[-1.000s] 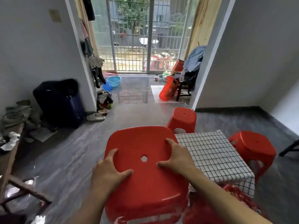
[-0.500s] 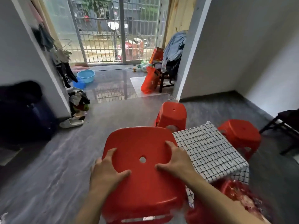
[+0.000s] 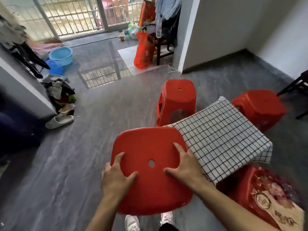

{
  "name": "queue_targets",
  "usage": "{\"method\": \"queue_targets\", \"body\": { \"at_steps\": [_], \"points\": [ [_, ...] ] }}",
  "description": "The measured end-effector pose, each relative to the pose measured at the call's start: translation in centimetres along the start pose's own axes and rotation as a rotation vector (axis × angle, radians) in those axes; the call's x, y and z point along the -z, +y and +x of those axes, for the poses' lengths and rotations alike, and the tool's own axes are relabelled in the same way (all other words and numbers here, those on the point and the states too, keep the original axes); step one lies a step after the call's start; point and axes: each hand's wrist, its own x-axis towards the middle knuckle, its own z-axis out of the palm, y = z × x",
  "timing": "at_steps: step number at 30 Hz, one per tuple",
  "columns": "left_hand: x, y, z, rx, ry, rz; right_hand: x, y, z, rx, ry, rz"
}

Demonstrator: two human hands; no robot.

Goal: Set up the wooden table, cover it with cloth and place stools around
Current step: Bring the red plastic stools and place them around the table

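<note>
A red plastic stool (image 3: 150,147) with a round hole in its seat is held above the floor, just left of the low table. My left hand (image 3: 115,178) grips its left edge, thumb on the seat. My right hand (image 3: 185,169) grips its right edge, close to the cloth. A white cloth with a black grid (image 3: 221,140) covers the table and hangs over its sides. A second red stool (image 3: 179,97) stands at the table's far left side, a third red stool (image 3: 258,105) at its far right. A red stool with a printed seat (image 3: 260,197) stands at its near right.
My white shoes (image 3: 133,222) show under the held stool. A slipper (image 3: 59,121) and a pile of clothes (image 3: 60,94) lie by the left wall. Blue basins (image 3: 61,55), an orange bag (image 3: 144,52) and a dark chair (image 3: 164,47) sit near the barred door.
The held stool has come down and nearer the table's left side, both hands still on it. My view has tilted down toward the floor and my shoes.
</note>
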Motion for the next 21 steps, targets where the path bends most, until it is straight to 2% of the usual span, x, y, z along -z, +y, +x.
{"method": "queue_targets", "body": {
  "at_steps": [8, 14, 21],
  "points": [
    [-9.6, -5.9, 9.5, -0.092, -0.112, 0.033, -10.4, 4.6, 6.9, -0.176, 0.048, 0.054],
    [-17.9, -10.0, 13.6, -0.157, -0.131, 0.01, -17.7, 10.1, 11.4, -0.219, 0.088, 0.059],
    [-25.5, -13.0, 16.3, -0.175, -0.194, 0.008, -22.8, 15.5, 15.3, -0.238, 0.14, 0.088]
  ]
}}
